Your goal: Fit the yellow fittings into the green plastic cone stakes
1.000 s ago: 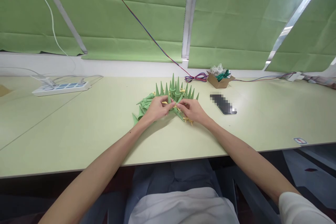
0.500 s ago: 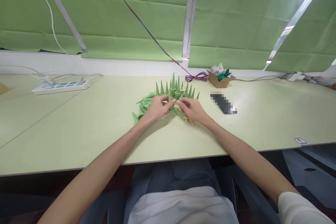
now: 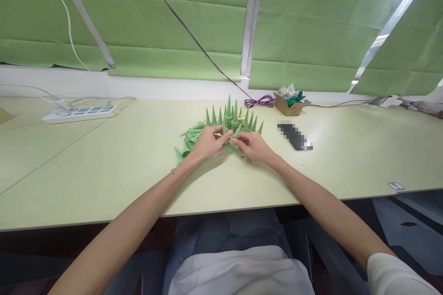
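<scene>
Several green cones [image 3: 229, 111] stand upright behind my hands, and more green cones [image 3: 187, 145] lie in a heap to their left. My left hand [image 3: 210, 141] is closed on a green cone [image 3: 224, 132] that points up between its fingers. Beside it, my right hand [image 3: 254, 145] pinches a small yellow piece at the base of that cone; the fingertips of both hands nearly meet. Other small yellow pieces [image 3: 249, 160] lie partly hidden under and beside my right hand.
A white power strip [image 3: 81, 114] lies at the back left of the table [image 3: 121, 184]. At the back are coiled red and blue wires [image 3: 259, 101] and a small cardboard box [image 3: 290, 109]. A dark phone [image 3: 294, 136] lies right of my hands.
My right hand has moved slightly down and left, its fingertips now lower against the cone's base. My left hand stays almost where it was, with the cone still in it.
</scene>
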`<state>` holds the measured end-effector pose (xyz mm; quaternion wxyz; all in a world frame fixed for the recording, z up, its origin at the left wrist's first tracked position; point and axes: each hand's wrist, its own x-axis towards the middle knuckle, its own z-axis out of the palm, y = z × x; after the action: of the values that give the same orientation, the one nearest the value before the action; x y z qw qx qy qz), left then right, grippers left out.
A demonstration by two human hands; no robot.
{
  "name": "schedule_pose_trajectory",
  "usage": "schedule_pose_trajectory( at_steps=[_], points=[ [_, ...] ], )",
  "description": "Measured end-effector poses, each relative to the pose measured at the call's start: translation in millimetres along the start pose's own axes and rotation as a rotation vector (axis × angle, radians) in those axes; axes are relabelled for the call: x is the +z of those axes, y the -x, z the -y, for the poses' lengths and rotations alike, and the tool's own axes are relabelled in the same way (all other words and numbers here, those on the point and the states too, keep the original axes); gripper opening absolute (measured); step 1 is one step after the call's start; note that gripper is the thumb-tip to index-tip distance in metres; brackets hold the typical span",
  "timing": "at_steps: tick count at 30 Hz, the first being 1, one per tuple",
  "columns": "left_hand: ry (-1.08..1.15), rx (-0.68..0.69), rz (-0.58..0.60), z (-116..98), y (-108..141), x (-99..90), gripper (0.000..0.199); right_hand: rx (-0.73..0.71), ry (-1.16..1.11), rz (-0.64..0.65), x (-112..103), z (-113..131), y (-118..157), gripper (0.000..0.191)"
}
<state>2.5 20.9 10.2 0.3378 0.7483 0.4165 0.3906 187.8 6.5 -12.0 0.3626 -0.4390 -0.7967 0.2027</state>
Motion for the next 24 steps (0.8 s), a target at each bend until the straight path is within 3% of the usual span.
schedule_pose_trajectory(
  at_steps=[7, 18, 24],
  points=[
    [0.033, 0.028, -0.019, 3.8, -1.2, 1.6, 0.041, 0.004, 0.012, 0.001, 0.6, -1.7, -1.1, 0.050],
    [0.014, 0.039, -0.071, 5.3, -2.3, 2.3, 0.040, -0.040, -0.056, -0.001, 0.9, -4.0, 0.8, 0.016],
    [0.019, 0.045, -0.049, 2.6, -0.6, 3.0, 0.045, -0.019, 0.016, -0.020, 1.2, -2.4, -0.7, 0.034]
  ],
)
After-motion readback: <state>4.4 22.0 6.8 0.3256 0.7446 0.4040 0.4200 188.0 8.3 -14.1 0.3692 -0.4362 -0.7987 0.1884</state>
